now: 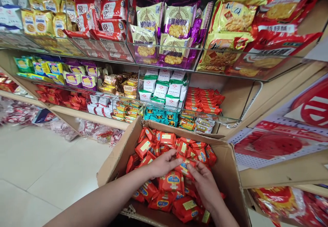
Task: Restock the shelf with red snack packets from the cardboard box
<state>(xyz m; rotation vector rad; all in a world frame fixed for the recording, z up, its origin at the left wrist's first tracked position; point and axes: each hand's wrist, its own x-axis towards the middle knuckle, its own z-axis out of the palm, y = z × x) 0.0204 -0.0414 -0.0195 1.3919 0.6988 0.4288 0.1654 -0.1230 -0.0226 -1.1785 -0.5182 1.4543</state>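
Both of my hands are over an open cardboard box full of small red snack packets. Between them is one red snack packet with a blue and gold label. My left hand pinches its left side between thumb and fingers. On its right side, my right hand grips with the thumb on top; some of its fingers are hidden. Loose packets lie jumbled below and around both hands, several with pale yellow stickers.
Behind the box stands a shelf with clear dividers and wrapped snacks. A row of red packets fills a lower compartment. Bagged goods sit beneath. Tiled floor lies left, and a perforated panel stands right.
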